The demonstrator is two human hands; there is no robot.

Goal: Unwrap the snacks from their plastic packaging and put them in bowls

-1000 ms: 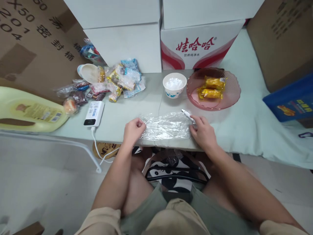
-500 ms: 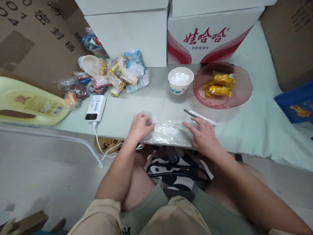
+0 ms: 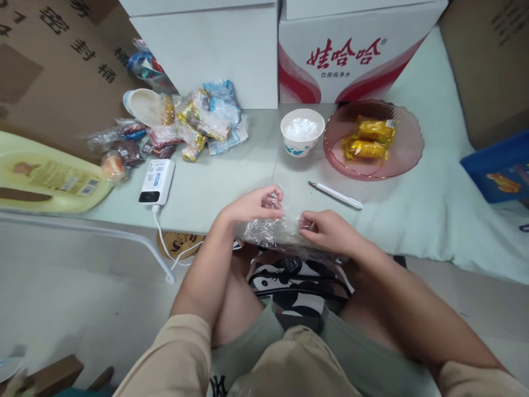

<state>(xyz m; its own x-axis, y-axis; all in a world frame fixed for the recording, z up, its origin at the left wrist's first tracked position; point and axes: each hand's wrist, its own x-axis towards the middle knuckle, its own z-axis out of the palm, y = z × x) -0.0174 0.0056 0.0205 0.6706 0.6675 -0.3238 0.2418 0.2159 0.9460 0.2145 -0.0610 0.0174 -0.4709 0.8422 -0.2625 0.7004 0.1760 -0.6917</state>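
Observation:
A crumpled sheet of clear plastic wrap [image 3: 268, 230] lies at the table's front edge, part of it hanging over. My left hand [image 3: 258, 204] pinches its upper edge between thumb and curled fingers. Close by on the right, my right hand [image 3: 326, 227] grips the same edge, fingers curled inward. Just beyond my right hand rests a white pen-like tool [image 3: 336, 194] with a dark tip. Behind it stand a paper cup [image 3: 302, 132] with clear plastic inside and a pink glass bowl [image 3: 397, 160] holding yellow-wrapped snacks [image 3: 367, 148].
Wrapped snacks [image 3: 206, 116] are heaped at the back left beside a tipped paper cup [image 3: 142, 106]. A white power bank [image 3: 157, 182] with a cable lies in front of them. A yellow jug [image 3: 49, 176] stands far left; white cartons [image 3: 343, 60] line the back.
Both hands have come closer together and now grip the wrap's edge. The wrap, flat before, is bunched up and partly lifted. My right hand has left the pen-like tool's side.

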